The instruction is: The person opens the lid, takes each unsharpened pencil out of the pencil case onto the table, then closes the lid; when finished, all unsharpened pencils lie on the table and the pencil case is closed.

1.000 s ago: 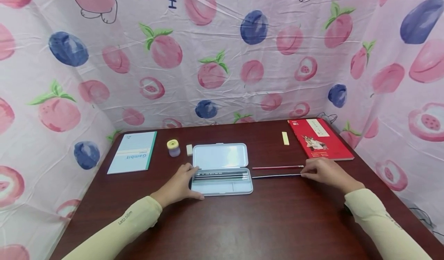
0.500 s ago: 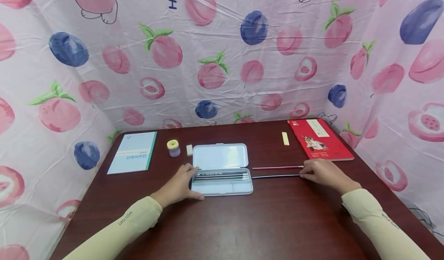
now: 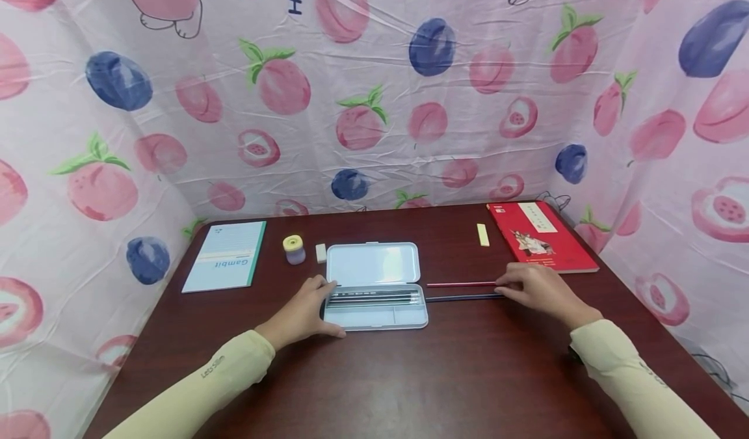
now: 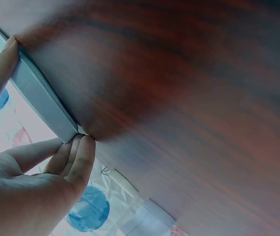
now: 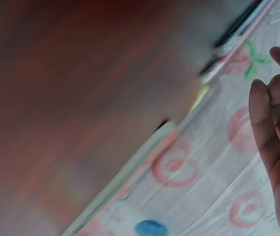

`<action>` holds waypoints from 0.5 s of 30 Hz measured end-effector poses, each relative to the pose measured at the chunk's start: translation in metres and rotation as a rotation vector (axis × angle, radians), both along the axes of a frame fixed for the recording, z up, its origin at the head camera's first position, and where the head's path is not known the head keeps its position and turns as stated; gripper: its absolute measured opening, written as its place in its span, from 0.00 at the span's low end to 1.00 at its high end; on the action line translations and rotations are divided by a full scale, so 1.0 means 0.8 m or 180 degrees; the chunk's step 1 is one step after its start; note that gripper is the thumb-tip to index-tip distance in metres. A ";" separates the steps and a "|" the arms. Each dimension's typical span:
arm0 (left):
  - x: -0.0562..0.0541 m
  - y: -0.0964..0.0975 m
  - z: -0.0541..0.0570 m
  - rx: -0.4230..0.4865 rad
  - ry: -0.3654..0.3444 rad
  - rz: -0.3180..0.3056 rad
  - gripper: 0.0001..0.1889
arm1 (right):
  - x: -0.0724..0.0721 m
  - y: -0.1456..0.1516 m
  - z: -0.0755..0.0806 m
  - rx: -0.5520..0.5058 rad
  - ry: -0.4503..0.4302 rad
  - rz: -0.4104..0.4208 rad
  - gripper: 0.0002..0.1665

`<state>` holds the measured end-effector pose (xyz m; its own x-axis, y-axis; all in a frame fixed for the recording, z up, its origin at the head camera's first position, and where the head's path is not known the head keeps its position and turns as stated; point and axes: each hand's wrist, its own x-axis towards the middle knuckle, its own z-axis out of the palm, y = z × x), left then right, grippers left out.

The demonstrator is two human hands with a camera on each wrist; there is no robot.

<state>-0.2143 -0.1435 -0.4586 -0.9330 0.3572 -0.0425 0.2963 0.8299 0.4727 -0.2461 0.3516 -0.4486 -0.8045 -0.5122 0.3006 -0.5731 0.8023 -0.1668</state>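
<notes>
An open pale-blue pencil case lies on the table with several dark pencils in its rear compartment. My left hand holds the case's left end, thumb at the front side and fingers at the back; the left wrist view shows the pencil case between them. To the right of the case lie a red pencil and a dark pencil, side by side. At their right ends, my right hand appears to pinch the red pencil, whose end is hidden behind the fingers. The right wrist view shows curled fingers but no pencil.
A blue notebook, a yellow-topped round container and a white eraser lie at the back left. A yellow strip and a red book lie at the back right. A fruit-print curtain surrounds the table.
My right hand has left the dark pencil's end and shifted slightly left and back to the red pencil, covering its end. The left hand and pencil case have stayed put.
</notes>
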 end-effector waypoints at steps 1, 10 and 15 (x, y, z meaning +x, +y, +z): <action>0.000 0.000 0.000 0.0002 -0.0002 -0.0002 0.56 | 0.000 -0.007 0.002 -0.0056 0.0006 0.0011 0.13; -0.002 -0.002 -0.003 -0.0042 0.0061 -0.0012 0.57 | -0.011 -0.087 0.012 -0.0442 -0.0101 0.0113 0.13; -0.002 -0.001 -0.003 -0.0039 0.0061 -0.0017 0.57 | -0.016 -0.134 0.016 -0.0393 -0.0210 0.0308 0.13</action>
